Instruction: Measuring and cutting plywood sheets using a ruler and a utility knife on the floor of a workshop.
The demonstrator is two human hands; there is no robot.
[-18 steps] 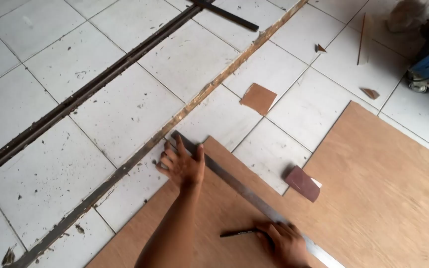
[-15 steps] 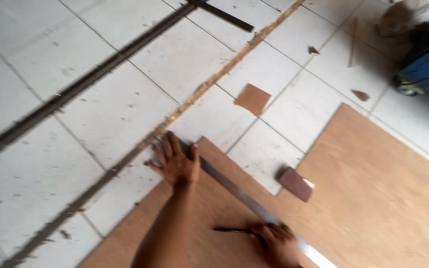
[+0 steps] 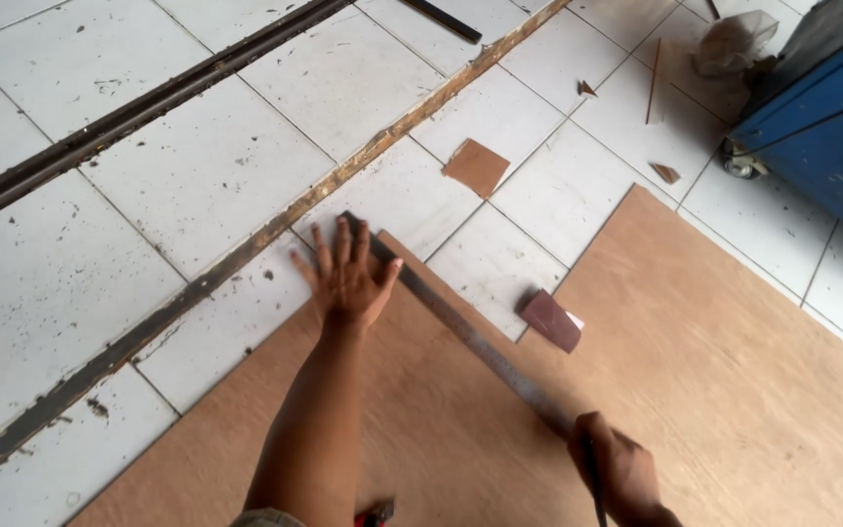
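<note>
Flat, left hand (image 3: 348, 278) fingers (image 3: 341, 241) splayed on ruler (image 3: 461, 332); right hand (image 3: 622, 473) fingers around pencil (image 3: 597, 493).

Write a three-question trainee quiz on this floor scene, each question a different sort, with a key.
1. True or false: the left hand presses flat on the metal ruler.
2. Multiple choice: the ruler lies on A) bare tile only, B) the plywood sheet, C) the blue cabinet.
3. Fill in: the right hand holds a thin dark ____ beside the ruler's near end.

Key:
1. True; the fingers are spread over the ruler's far end.
2. B; it runs diagonally across the sheet's corner.
3. Pencil, or a similar marker; too small to be sure.
</note>
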